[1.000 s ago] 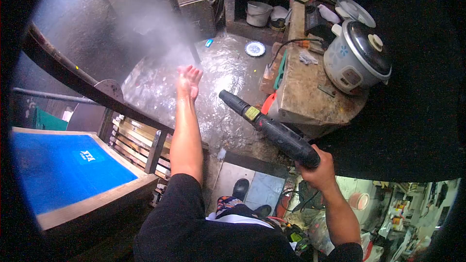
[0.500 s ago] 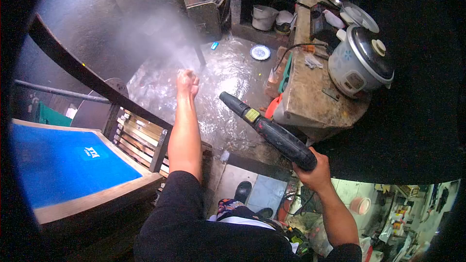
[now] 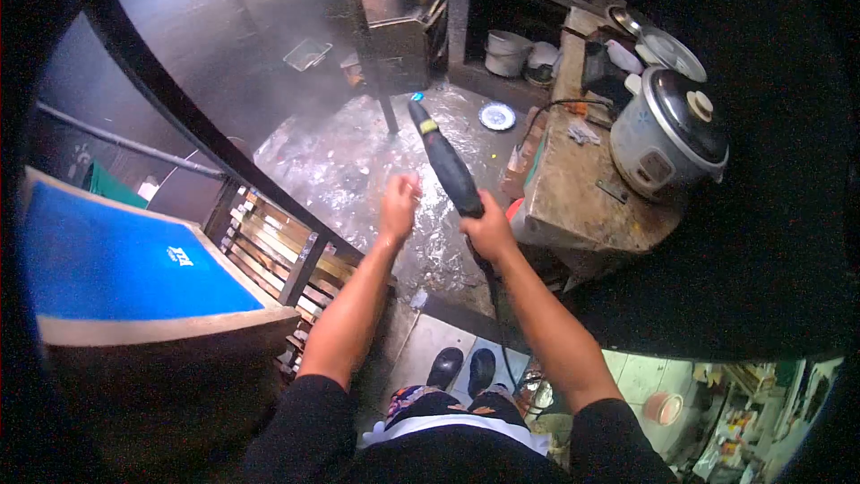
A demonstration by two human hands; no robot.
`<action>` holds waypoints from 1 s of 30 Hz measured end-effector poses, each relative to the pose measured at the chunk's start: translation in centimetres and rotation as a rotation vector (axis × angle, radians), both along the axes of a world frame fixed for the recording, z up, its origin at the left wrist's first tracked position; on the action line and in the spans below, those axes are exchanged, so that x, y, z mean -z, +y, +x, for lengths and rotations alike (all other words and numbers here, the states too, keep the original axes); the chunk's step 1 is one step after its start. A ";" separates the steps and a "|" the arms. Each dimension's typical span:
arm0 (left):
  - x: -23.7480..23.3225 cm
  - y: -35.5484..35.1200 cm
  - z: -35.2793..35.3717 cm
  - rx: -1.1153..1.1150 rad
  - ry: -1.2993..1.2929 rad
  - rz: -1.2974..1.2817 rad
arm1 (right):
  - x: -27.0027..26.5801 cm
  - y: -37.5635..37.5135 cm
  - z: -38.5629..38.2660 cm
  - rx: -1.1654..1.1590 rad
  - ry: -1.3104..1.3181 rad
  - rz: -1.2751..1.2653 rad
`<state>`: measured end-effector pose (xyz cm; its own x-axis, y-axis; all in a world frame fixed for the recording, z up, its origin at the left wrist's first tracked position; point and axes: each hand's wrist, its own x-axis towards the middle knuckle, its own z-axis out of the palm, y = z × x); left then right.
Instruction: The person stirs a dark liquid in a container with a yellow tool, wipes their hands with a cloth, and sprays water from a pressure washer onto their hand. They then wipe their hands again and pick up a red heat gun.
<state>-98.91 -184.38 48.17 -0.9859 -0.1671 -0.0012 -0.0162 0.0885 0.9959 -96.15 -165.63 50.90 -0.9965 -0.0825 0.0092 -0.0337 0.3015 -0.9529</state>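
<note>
My right hand is closed round the rear of a long black tool with a tapered nozzle and a yellow band. Its nozzle points away from me, over the wet floor. A dark cord hangs from below my grip to the tiles. My left hand hovers just left of the tool, apart from it. Its fingers are loosely bent and slightly blurred, with nothing visible in them. Beyond the nozzle lies a small blue item, with a patterned plate to its right.
At right, a rice cooker stands on a worn wooden counter. Two pots sit behind. At left are a dark slanted rail, a wooden slatted rack and a blue-topped board. Thin mist hangs at the back.
The tool has swung up and left, now pointing forward. My left hand has drawn back and right, closer to it. The mist has thinned, and a clear container shows on the back floor.
</note>
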 end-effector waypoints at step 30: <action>-13.1 6.0 30.0 -0.483 -0.317 -0.127 | 2.4 -20.4 -19.0 -0.382 -0.715 -1.465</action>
<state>-68.94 -178.36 61.26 -0.7529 -0.6151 -0.2343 -0.3797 0.1152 0.9179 -115.10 -185.99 48.53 -0.7599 -0.6382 -0.1236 0.6456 -0.7188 -0.2579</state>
